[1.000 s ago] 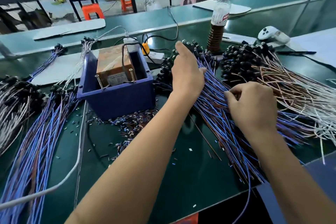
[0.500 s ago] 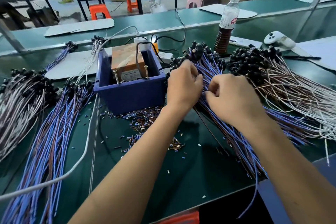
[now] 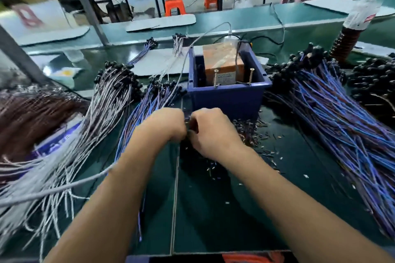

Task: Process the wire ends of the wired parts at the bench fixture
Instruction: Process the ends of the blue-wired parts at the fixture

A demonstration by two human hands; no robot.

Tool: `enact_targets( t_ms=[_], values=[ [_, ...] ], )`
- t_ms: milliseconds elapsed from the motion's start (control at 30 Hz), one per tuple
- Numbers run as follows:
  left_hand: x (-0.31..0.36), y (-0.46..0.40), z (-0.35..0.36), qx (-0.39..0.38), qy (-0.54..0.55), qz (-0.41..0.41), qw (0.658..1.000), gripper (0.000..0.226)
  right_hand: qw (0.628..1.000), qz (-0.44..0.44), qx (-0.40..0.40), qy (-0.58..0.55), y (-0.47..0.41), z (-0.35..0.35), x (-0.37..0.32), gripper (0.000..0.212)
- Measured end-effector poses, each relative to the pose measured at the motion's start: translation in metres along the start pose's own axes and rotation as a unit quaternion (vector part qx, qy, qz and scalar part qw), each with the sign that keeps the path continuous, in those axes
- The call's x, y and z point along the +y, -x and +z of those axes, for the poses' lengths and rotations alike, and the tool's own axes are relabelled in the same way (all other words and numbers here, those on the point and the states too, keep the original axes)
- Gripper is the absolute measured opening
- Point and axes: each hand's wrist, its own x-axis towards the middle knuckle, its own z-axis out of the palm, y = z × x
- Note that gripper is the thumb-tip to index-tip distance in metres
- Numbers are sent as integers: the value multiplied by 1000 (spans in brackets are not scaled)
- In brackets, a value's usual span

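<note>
Fingers of your left hand (image 3: 168, 125) and right hand (image 3: 210, 129) are curled, knuckles almost touching; motion blur hides what they pinch. Both sit just in front of the dark blue plastic fixture box (image 3: 228, 94), which holds an orange block (image 3: 223, 62); its label is unreadable. Blue-wired black-capped parts (image 3: 333, 113) fan out right of the box, grey-wired parts (image 3: 106, 104) left. Cut wire scraps (image 3: 254, 132) litter the green bench mat (image 3: 213, 215), bare toward you.
</note>
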Motion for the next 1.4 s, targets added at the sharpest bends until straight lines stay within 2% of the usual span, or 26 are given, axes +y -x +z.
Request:
enact_targets(
  t_ms=[133,233,300,433,500,667,800,900,1033,1100,1200,1267,1400],
  values=[
    [-37,4,-6,83,-3,-88,993,15,999,-14,-24,-24,-38,32,-40,21],
    [-54,1,-11,125,19,-139,982,10,998,-22,-57,-11,-57,51,-56,18],
    [-61,-4,-13,138,38,-158,977,17,999,5,-49,-2,-64,59,-61,23],
    [-69,-29,-11,187,101,-154,965,8,999,-26,-26,32,-68,69,-70,28],
    [-71,-45,-11,209,141,-141,957,11,999,-27,-25,35,-69,71,-68,30],
    [-67,-78,-10,207,155,-97,961,37,998,23,-28,51,-69,67,-60,30],
    [-69,-87,-9,224,172,-115,952,22,997,60,-38,-20,-66,62,-57,32],
    [-70,-84,-11,201,195,-126,952,20,995,61,-63,-42,-62,59,-58,34],
    [-70,-77,-23,157,203,-129,958,21,995,47,-52,-70,-52,53,-55,34],
    [-64,-74,-29,129,255,-111,952,19,993,35,-44,-100,-47,52,-52,32],
    [-52,-64,-40,54,394,-87,913,16,977,37,-11,-208,-40,49,-50,30],
    [-44,-56,-47,15,456,-77,886,21,959,54,32,-278,-36,43,-50,36],
    [-40,-40,-58,-25,556,-50,829,32,940,21,42,-339,-32,28,-48,40]
  ],
)
